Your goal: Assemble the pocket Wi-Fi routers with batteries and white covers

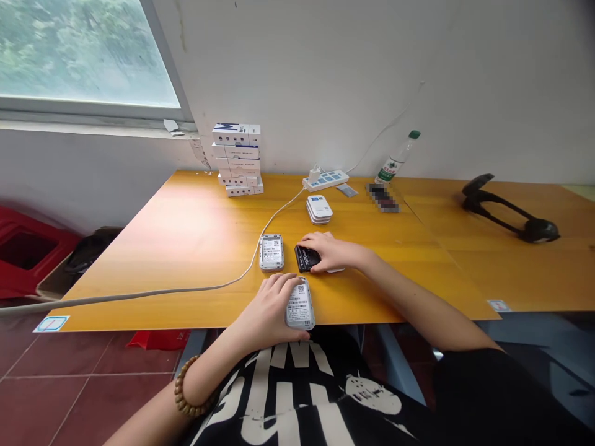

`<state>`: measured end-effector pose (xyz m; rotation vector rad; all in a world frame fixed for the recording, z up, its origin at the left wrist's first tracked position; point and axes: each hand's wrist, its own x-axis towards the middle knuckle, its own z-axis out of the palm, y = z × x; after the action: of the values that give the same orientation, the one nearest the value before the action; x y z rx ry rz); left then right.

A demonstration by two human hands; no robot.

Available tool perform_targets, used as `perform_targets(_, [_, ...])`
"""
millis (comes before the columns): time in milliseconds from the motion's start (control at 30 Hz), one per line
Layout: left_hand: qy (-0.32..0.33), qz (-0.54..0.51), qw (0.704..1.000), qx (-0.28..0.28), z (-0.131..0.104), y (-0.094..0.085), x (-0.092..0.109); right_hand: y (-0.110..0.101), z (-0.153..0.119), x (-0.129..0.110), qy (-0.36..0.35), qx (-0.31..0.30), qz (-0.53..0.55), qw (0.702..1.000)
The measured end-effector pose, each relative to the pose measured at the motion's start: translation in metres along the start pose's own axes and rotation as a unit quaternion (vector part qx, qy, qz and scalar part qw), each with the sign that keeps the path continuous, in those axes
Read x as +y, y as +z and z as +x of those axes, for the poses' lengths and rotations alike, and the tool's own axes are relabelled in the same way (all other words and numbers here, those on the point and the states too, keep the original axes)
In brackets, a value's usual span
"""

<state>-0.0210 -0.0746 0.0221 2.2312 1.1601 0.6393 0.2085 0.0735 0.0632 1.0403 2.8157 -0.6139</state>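
Observation:
My left hand (266,313) is wrapped round a small white device (300,303) at the table's front edge. Its back is off, showing a printed label with a QR code. My right hand (337,251) grips a black battery (307,259) marked 3000, thumb on its near side and fingers on its far side. A white edge of something (335,270) shows under that palm; the rest is hidden. A second open device (271,253) lies label up, left of the battery. Farther back sits a short stack of white covered devices (319,207).
White boxes (237,162) are stacked at the back left. A white cable (204,288) crosses the table to a power strip (326,180). Behind on the right are a bottle (395,162), a blurred-out dark item (383,198) and a black looped object (506,214). A red stool (32,248) stands left.

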Motion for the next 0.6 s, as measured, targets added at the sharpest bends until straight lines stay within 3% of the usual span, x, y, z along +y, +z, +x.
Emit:
perform_targets(133, [-0.027,-0.007,1.000,0.010,-0.004,0.021,-0.006,0.001,-0.015,-0.009,-0.004,0.073,0.026,0.997])
perform_targets(267, [-0.038,-0.041,0.997,0.050,-0.013,0.028,-0.017,0.020,-0.043,-0.039,-0.063,0.146,0.081,0.984])
perform_targets(433, [-0.044,-0.079,0.993,0.073,-0.016,0.030,-0.025,0.058,-0.055,-0.068,-0.062,0.144,0.085,0.984])
perform_targets(600, [-0.024,-0.085,0.994,0.066,-0.012,0.027,-0.023,0.075,-0.048,-0.060,-0.074,0.153,0.085,0.982])
